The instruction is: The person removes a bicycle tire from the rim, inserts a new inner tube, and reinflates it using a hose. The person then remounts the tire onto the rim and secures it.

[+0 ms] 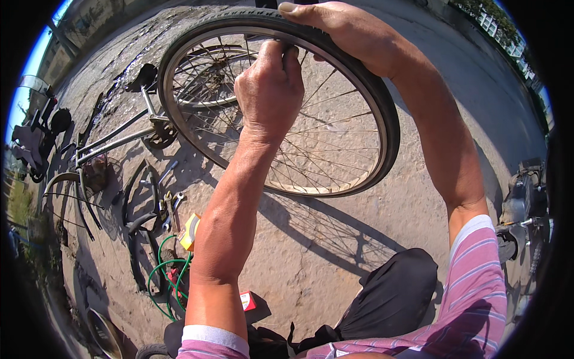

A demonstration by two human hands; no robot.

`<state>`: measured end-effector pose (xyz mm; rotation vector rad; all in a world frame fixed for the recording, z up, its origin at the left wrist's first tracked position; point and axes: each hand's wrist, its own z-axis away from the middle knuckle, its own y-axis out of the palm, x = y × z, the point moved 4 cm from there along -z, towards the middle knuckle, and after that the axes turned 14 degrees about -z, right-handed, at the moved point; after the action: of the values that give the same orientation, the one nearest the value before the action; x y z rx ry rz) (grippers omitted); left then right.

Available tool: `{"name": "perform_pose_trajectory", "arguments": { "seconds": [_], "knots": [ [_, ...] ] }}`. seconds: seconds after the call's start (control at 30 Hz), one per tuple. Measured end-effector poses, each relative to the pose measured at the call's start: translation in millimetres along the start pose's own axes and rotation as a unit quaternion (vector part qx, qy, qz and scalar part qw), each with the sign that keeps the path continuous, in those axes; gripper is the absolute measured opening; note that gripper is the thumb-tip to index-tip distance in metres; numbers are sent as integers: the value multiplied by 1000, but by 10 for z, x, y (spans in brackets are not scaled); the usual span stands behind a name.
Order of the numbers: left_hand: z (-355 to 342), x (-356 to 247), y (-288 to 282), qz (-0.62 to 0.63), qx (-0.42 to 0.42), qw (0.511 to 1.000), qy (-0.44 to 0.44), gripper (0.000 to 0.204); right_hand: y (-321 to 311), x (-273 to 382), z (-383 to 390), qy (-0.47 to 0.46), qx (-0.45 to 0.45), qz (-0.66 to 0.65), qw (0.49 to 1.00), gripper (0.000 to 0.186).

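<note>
Head view: left hand (269,84) and right hand (344,30), grips closed around wheel tyre (382,102).

Right hand (341,33) fingertips cut off by top edge. Left hand (269,84) covers part of wheel rim (335,188). Tools (170,206) on ground too small to identify. Bicycle frame (113,140) front lost in dark rim.

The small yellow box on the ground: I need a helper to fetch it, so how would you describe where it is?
Start from the big bicycle wheel that both hands grip, then look down and left to the concrete beside the person's left forearm. The yellow box lies there, just right of the wrenches and above the coiled green hose. It is the only yellow thing there.
</note>
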<state>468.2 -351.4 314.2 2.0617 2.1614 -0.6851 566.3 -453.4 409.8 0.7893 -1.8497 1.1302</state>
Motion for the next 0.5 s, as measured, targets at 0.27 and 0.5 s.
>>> {"name": "perform_pose_trajectory", "arguments": {
  "seconds": [0.27, 0.5],
  "knots": [
    [-98, -14, 97, -25, 13, 1000, 5, 18, -161, -69, -35, -36, -81, 108, 990, 45],
    [-30, 210, -104, -10, 11, 998, -58, 28, 162, 283, -102, -48, 22, 118, 992, 42]
  ]
}}
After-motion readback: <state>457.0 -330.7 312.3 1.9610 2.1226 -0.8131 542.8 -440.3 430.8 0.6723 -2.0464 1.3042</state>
